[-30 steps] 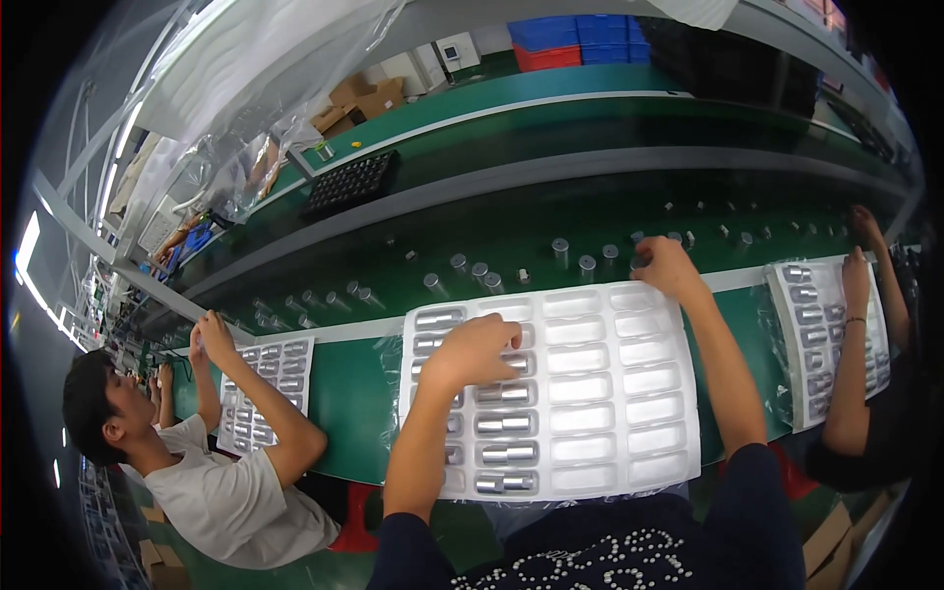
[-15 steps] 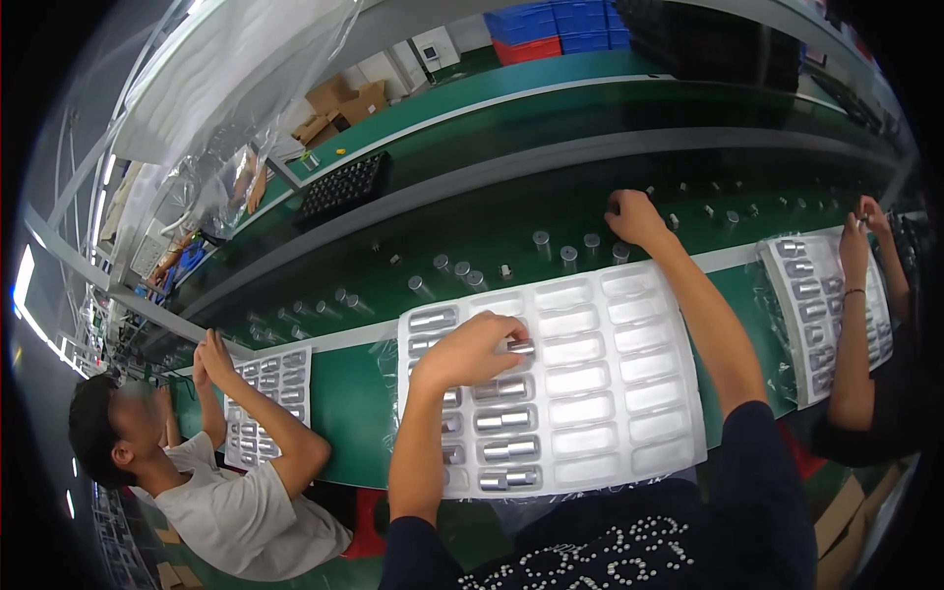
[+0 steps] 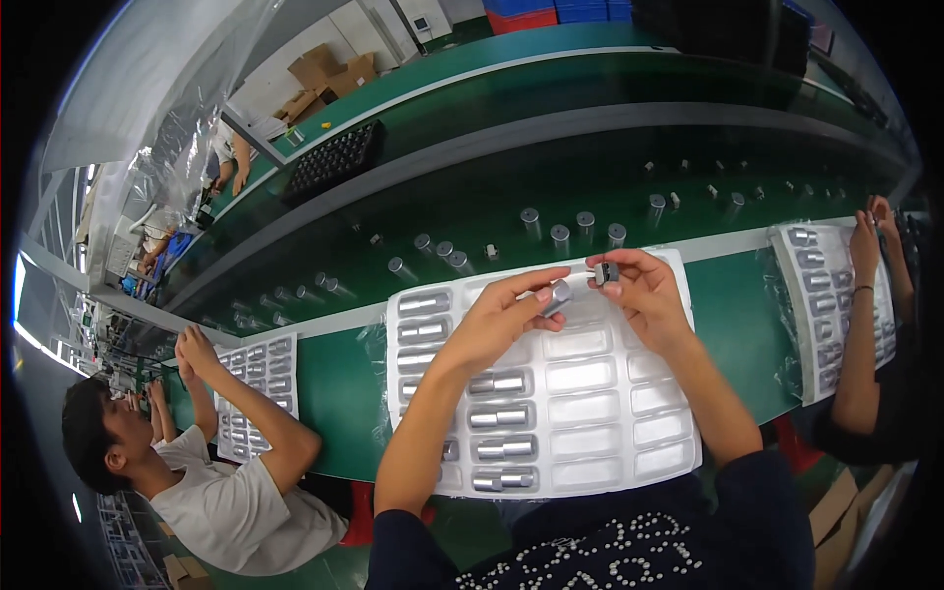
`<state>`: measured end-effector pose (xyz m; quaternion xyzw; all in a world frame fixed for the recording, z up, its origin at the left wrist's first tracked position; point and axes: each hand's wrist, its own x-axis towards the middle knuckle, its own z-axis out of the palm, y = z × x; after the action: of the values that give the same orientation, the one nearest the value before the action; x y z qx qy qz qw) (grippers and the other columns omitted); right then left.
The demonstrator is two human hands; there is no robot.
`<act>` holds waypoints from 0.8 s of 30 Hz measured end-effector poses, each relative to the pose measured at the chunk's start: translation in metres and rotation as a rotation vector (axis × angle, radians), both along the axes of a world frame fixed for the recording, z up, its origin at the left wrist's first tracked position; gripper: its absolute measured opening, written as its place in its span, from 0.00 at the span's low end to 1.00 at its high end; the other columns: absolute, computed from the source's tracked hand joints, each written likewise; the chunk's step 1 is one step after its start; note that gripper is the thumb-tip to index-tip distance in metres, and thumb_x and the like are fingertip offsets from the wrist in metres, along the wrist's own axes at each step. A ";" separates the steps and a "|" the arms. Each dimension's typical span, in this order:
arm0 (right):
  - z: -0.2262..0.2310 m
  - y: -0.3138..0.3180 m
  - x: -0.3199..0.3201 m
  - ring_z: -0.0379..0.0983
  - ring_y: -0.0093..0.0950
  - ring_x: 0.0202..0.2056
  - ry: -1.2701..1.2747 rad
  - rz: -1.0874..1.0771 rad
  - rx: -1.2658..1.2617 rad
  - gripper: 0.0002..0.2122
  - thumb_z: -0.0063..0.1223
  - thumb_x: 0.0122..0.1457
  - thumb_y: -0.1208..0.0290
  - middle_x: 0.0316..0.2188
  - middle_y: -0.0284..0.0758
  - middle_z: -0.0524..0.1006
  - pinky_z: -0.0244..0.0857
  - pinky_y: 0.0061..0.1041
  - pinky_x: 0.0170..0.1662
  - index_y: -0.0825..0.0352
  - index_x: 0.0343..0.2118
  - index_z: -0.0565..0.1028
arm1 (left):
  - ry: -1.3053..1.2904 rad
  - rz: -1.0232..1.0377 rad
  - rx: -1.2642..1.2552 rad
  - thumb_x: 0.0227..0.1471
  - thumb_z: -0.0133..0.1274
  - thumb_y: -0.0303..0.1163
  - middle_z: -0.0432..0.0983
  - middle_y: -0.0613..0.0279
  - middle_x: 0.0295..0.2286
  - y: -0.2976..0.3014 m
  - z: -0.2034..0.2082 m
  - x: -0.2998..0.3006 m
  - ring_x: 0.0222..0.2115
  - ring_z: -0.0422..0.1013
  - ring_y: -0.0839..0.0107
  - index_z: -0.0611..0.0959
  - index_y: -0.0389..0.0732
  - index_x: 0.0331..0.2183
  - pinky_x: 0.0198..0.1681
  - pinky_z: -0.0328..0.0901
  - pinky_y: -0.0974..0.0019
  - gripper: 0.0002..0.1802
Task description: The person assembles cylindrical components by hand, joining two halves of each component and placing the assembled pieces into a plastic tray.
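My left hand (image 3: 503, 317) grips a silver metal cylinder (image 3: 558, 296) between thumb and fingers above the white blister tray (image 3: 580, 480). Just right of it, my right hand (image 3: 644, 300) pinches a small grey block-like part (image 3: 604, 274), its end turned toward the cylinder. A narrow gap shows between the two parts. Below my hands, the tray's left columns hold several silver cylinders (image 3: 501, 418) lying on their sides. Pockets in the right columns, such as one pocket (image 3: 580, 378), have nothing in them.
Beyond the tray, several upright cylinders (image 3: 531, 218) and small pale parts (image 3: 676, 200) stand on the green conveyor (image 3: 442, 202). A co-worker (image 3: 226, 472) handles parts at a left-hand tray (image 3: 258, 379). Another person's arm (image 3: 863, 324) reaches over a tray (image 3: 798, 285) at right.
My left hand has lifted a cylinder off the tray and moved right and up. My right hand has come back from the conveyor with a small grey part, so both hands are close together.
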<state>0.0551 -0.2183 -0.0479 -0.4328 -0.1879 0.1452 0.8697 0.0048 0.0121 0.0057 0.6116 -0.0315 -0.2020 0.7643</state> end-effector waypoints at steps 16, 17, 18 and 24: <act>0.002 0.008 -0.014 0.77 0.25 0.40 -0.250 -0.240 -0.311 0.19 0.62 0.52 0.84 0.42 0.39 0.78 0.71 0.21 0.46 0.74 0.49 0.75 | 0.024 0.220 -0.096 0.60 0.53 0.31 0.77 0.60 0.35 -0.015 -0.012 0.001 0.31 0.74 0.72 0.78 0.33 0.44 0.39 0.71 0.70 0.14; 0.003 0.007 -0.014 0.76 0.24 0.39 -0.317 -0.287 -0.358 0.18 0.63 0.52 0.83 0.42 0.39 0.78 0.72 0.21 0.45 0.74 0.48 0.76 | 0.021 0.236 -0.083 0.60 0.54 0.30 0.77 0.60 0.35 -0.015 -0.012 0.001 0.31 0.74 0.71 0.78 0.33 0.44 0.39 0.71 0.69 0.13; 0.004 0.007 -0.015 0.76 0.24 0.37 -0.383 -0.337 -0.406 0.18 0.63 0.51 0.83 0.41 0.39 0.78 0.72 0.20 0.43 0.74 0.46 0.77 | 0.021 0.237 -0.083 0.60 0.54 0.30 0.77 0.60 0.35 -0.016 -0.012 0.001 0.31 0.74 0.71 0.78 0.33 0.44 0.39 0.71 0.69 0.13; 0.008 0.010 -0.023 0.78 0.27 0.36 -0.561 -0.370 -0.526 0.16 0.65 0.48 0.81 0.37 0.40 0.80 0.72 0.21 0.40 0.73 0.42 0.79 | 0.021 0.239 -0.117 0.59 0.55 0.31 0.78 0.59 0.35 -0.018 -0.014 -0.001 0.33 0.74 0.71 0.79 0.33 0.43 0.40 0.71 0.69 0.13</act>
<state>0.0322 -0.2081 -0.0400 -0.6890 -0.2929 -0.0935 0.6563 0.0041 -0.0059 -0.0083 0.5632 0.0379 -0.1139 0.8175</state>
